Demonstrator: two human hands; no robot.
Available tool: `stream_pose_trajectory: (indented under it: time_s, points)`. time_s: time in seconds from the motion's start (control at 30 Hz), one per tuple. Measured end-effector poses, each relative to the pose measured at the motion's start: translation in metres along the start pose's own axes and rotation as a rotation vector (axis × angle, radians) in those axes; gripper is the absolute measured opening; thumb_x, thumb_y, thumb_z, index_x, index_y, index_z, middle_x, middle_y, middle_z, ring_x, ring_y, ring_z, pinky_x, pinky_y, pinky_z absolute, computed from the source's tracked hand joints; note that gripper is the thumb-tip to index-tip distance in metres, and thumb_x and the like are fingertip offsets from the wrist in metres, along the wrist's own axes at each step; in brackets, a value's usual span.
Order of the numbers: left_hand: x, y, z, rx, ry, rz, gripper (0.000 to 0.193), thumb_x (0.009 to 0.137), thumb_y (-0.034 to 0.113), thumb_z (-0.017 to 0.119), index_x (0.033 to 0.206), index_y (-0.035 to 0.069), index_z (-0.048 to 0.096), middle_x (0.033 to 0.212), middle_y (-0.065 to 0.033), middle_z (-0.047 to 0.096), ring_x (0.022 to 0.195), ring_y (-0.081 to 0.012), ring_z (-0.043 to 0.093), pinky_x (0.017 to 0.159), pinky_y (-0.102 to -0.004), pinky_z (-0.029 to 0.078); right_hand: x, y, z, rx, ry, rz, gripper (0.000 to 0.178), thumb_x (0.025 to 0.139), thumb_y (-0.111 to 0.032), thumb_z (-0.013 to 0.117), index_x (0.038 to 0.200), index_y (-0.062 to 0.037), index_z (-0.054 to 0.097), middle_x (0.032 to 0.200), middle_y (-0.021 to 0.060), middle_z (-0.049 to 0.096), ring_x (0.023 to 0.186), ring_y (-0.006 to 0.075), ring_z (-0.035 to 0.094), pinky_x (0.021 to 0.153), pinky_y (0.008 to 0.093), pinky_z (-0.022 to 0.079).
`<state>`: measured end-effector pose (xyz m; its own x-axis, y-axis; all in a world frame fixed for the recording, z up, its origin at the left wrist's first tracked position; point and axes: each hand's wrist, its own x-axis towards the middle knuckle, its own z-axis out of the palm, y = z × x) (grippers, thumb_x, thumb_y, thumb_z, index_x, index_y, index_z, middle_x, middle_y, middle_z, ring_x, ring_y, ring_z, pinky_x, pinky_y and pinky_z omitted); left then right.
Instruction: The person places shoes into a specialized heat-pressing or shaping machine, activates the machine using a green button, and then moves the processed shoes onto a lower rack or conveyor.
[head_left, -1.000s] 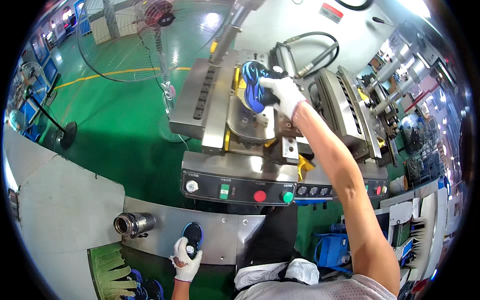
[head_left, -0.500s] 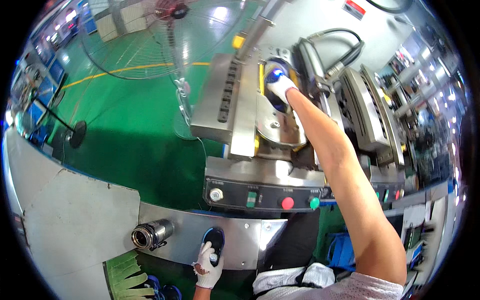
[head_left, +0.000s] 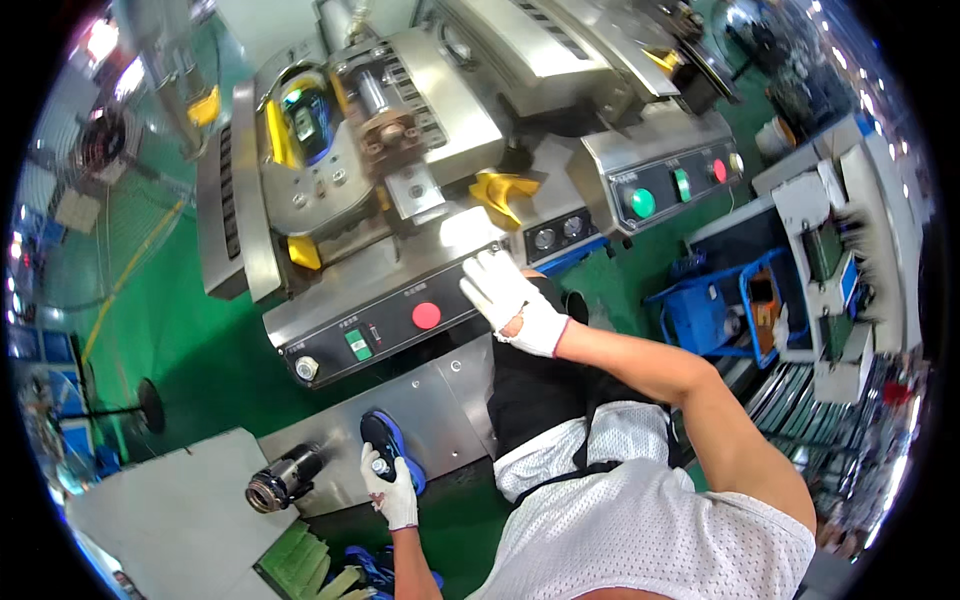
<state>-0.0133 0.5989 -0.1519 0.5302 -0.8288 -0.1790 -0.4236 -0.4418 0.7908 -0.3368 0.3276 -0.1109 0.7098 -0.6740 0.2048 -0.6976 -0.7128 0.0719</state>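
My left hand [head_left: 390, 492], in a worn white glove, is closed round the heel end of a dark shoe [head_left: 396, 445] with a blue sole, on the metal shelf. A small round shiny piece shows at the shoe's opening by my thumb. My gloved right hand [head_left: 512, 305] lies over the right end of the machine's control panel [head_left: 390, 325], fingers stretched out and nothing held. The green button seen there earlier is hidden under it. A second dark shoe [head_left: 308, 118] with blue edging sits inside the machine between yellow side pads [head_left: 280, 135].
A steel flask-like cylinder [head_left: 285, 478] lies on the shelf [head_left: 345, 450] left of the shoe. A red button [head_left: 426, 316] is on the panel. More shoes [head_left: 370, 568] are below the shelf. A second machine [head_left: 660, 170] and a blue cart [head_left: 715, 305] stand right.
My right hand has left the shoe in the machine and come back to the control panel. My view has turned right. The left hand stays at the shoe on the shelf.
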Motion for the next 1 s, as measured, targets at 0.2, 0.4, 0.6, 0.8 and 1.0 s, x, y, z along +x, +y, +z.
stream_pose_trajectory:
  time_s: [0.2, 0.4, 0.6, 0.8, 1.0]
  points:
    - [-0.013, 0.117, 0.013, -0.058, -0.107, 0.023, 0.042, 0.087, 0.006, 0.074, 0.125, 0.0, 0.058, 0.142, -0.0205, 0.062, 0.127, -0.0282, 0.061, 0.112, -0.0405, 0.045, -0.031, -0.018, -0.083, 0.686, 0.094, 0.084, 0.098, 0.082, -0.03, 0.082, 0.161, -0.0009, 0.032, 0.165, 0.032, 0.029, 0.155, 0.0519, 0.026, 0.128, 0.0585, 0.021]
    - [-0.052, 0.255, 0.118, -0.169, -0.387, 0.271, 0.048, 0.085, 0.0, 0.075, 0.129, -0.002, 0.054, 0.147, -0.0211, 0.058, 0.131, -0.0289, 0.058, 0.115, -0.0408, 0.043, -0.199, -0.043, -0.105, 0.975, 0.081, 0.382, 0.102, 0.091, -0.053, 0.072, 0.163, 0.0038, 0.027, 0.171, 0.03, 0.02, 0.16, 0.0478, 0.014, 0.129, 0.0557, 0.013]
    - [-0.129, 0.387, 0.239, -0.438, -0.801, 0.608, 0.066, 0.085, -0.005, 0.073, 0.145, -0.004, 0.047, 0.149, -0.0216, 0.055, 0.136, -0.0305, 0.055, 0.115, -0.0407, 0.043, -0.272, -0.018, -0.132, 0.443, 0.552, 0.901, 0.102, 0.08, -0.028, 0.08, 0.163, 0.0014, 0.028, 0.164, 0.0313, 0.031, 0.151, 0.0494, 0.035, 0.125, 0.0543, 0.029]
    - [-0.207, 0.469, 0.299, -0.38, -1.359, 1.406, 0.093, 0.083, 0.013, 0.086, 0.158, -0.006, 0.035, 0.158, -0.0294, 0.045, 0.144, -0.0396, 0.05, 0.114, -0.0401, 0.045, -0.428, 0.139, -0.167, -0.554, 0.694, 1.419, 0.089, 0.086, -0.028, 0.08, 0.161, -0.0037, 0.038, 0.159, 0.0292, 0.044, 0.142, 0.0456, 0.048, 0.12, 0.0502, 0.039]
    - [-0.147, 0.379, 0.328, -0.126, -1.284, 1.07, 0.075, 0.088, 0.011, 0.083, 0.151, -0.006, 0.047, 0.15, -0.0264, 0.055, 0.139, -0.0385, 0.057, 0.113, -0.0424, 0.048, -0.532, 0.415, -0.202, 0.004, 1.014, 1.972, 0.091, 0.088, -0.067, 0.07, 0.137, 0.01, 0.062, 0.141, 0.0295, 0.063, 0.12, 0.0447, 0.066, 0.107, 0.0457, 0.048]
